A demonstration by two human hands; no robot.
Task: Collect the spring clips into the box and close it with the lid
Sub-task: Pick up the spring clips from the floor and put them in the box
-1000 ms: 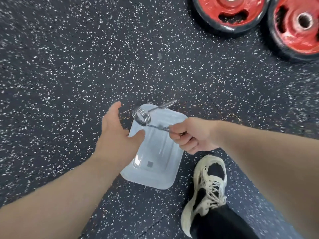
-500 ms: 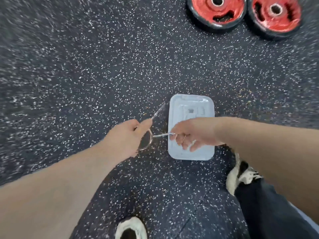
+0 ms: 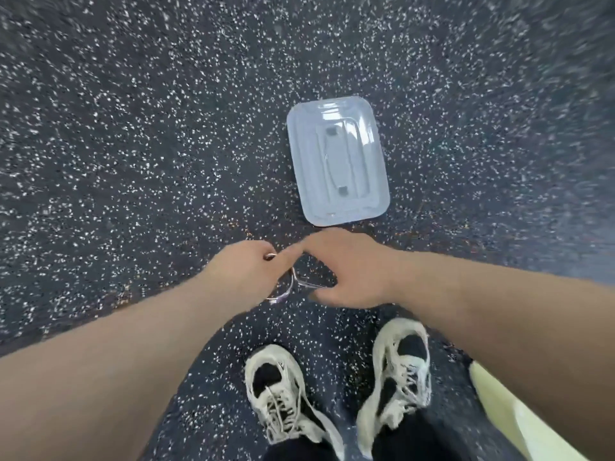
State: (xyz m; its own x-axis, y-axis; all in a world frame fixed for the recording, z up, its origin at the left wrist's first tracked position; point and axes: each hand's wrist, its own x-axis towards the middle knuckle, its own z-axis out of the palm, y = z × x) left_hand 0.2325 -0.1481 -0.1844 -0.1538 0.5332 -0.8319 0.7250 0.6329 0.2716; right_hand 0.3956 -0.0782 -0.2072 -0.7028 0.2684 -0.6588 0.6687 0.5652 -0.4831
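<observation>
A clear plastic lid (image 3: 337,161) with a moulded handle lies flat on the speckled floor, above my hands. My left hand (image 3: 243,266) is closed around a metal spring clip (image 3: 288,287); its coil is mostly hidden in the fist and its thin handles stick out below and to the right. My right hand (image 3: 346,269) hovers just right of it, fingers spread, thumb near the clip's handle; I cannot tell if it touches. No box is in view.
Dark rubber floor (image 3: 133,144) with white flecks all around. My two white and black shoes (image 3: 336,384) stand below the hands. A pale yellow edge (image 3: 519,424) shows at the lower right.
The clip passed from my right hand to my left. Both hands drew back from the lid toward my feet. The view tilted down, and the red weight plates left the frame.
</observation>
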